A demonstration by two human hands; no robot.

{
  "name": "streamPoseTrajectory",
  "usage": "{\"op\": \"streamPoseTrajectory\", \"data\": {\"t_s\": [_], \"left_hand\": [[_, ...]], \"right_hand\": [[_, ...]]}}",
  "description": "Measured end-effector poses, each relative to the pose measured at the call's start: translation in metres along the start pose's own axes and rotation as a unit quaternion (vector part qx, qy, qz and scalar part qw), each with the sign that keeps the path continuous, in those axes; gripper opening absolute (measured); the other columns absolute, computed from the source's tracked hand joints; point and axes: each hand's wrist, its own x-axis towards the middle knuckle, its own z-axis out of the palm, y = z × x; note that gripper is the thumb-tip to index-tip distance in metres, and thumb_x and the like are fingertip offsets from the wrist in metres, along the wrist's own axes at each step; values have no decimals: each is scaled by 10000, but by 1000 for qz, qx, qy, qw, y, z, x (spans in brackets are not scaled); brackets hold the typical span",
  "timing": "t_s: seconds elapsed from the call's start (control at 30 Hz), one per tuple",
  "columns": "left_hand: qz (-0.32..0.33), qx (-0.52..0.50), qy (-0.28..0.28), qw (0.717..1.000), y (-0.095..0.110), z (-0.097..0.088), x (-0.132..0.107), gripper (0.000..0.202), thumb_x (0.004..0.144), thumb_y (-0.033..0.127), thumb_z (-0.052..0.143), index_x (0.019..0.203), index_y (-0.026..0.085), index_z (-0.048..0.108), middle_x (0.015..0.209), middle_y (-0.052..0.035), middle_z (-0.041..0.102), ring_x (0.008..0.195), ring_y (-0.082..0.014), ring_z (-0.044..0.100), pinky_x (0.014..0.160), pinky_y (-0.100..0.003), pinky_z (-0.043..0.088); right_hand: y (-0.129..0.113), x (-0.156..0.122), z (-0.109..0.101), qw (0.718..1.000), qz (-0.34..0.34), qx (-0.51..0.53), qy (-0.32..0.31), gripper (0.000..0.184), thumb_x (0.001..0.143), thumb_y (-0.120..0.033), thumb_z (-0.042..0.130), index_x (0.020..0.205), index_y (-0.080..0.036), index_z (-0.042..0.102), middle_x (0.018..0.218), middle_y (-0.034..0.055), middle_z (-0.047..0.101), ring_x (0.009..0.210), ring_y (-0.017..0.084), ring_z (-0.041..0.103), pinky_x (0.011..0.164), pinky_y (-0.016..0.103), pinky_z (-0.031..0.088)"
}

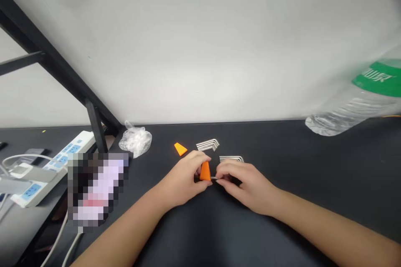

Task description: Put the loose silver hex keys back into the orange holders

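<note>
My left hand [188, 175] grips an orange hex key holder [205, 171] between thumb and fingers, above the black table. At the holder's right side, my right hand [242, 181] pinches a thin metal hex key [214, 178]; its near end meets the holder, and the rest is hidden by my fingers. Just beyond my hands lies a row of several L-shaped hex keys [208, 145]. A second group of hex keys [231, 159] lies behind my right hand, partly covered by it. Another orange holder piece [180, 149] rests to the left of the first row.
A crumpled clear plastic bag [136, 139] lies at the back left. Beside my left forearm is a pixelated device [98, 190] with cables, near a white power strip [56, 167]. A large plastic bottle [354, 106] with a green label lies at the right, against the wall.
</note>
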Motion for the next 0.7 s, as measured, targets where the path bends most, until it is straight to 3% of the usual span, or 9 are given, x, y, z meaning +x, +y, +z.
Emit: {"op": "streamPoseTrajectory", "data": {"t_s": [0.1, 0.2, 0.27, 0.33, 0.43, 0.57, 0.7], "left_hand": [[-15, 37, 8, 999, -4, -3, 0, 470, 814, 214, 726, 1272, 245, 623, 1155, -71, 652, 952, -211, 637, 840, -343, 552], [-42, 82, 47, 995, -14, -10, -1, 464, 835, 249, 710, 1292, 245, 625, 1035, -51, 669, 897, -203, 640, 817, -333, 541], [-63, 103, 72, 990, -21, -15, -1, 466, 845, 288, 715, 1301, 239, 630, 937, -29, 657, 840, -190, 623, 787, -326, 527], [-74, 109, 60, 989, -25, -19, -2, 496, 837, 352, 744, 1309, 244, 637, 874, -11, 637, 796, -182, 603, 745, -317, 507], [-75, 102, 29, 991, -27, -22, -1, 528, 843, 372, 749, 1346, 275, 623, 841, 8, 626, 760, -169, 584, 726, -310, 485], [-80, 72, 39, 993, -25, -21, 0, 572, 866, 312, 709, 1416, 286, 553, 919, 4, 656, 782, -161, 593, 774, -319, 499], [-92, 27, 53, 994, -23, -21, -1, 560, 848, 315, 723, 1380, 288, 547, 947, 0, 650, 807, -163, 605, 778, -319, 520]], "right_hand": [[-1, 2, -3, 1000, 4, 5, -3, 95, 959, -155, 558, 961, -231, 615, 845, 23, 623, 715, 153, 560, 666, 297, 477], [7, 3, -22, 999, 26, 5, 26, 103, 975, -203, 550, 969, -228, 649, 890, 45, 653, 744, 162, 584, 679, 299, 490], [20, 3, -41, 995, 76, -3, 60, 133, 987, -258, 544, 985, -225, 673, 939, 59, 674, 781, 171, 608, 681, 297, 496], [38, 3, -61, 987, 144, -29, 71, 165, 983, -313, 550, 989, -228, 692, 949, 52, 691, 790, 179, 624, 688, 305, 500], [67, 1, -80, 969, 237, -53, 45, 204, 965, -353, 553, 1008, -230, 709, 857, 26, 686, 726, 182, 630, 676, 323, 516], [79, 0, -80, 967, 203, -143, 51, 194, 951, -316, 552, 973, -226, 723, 1026, 55, 687, 787, 186, 646, 764, 356, 531], [61, 1, -70, 967, 136, -216, 29, 174, 955, -277, 556, 1035, -228, 702, 1072, 71, 645, 783, 175, 629, 759, 343, 515]]}}
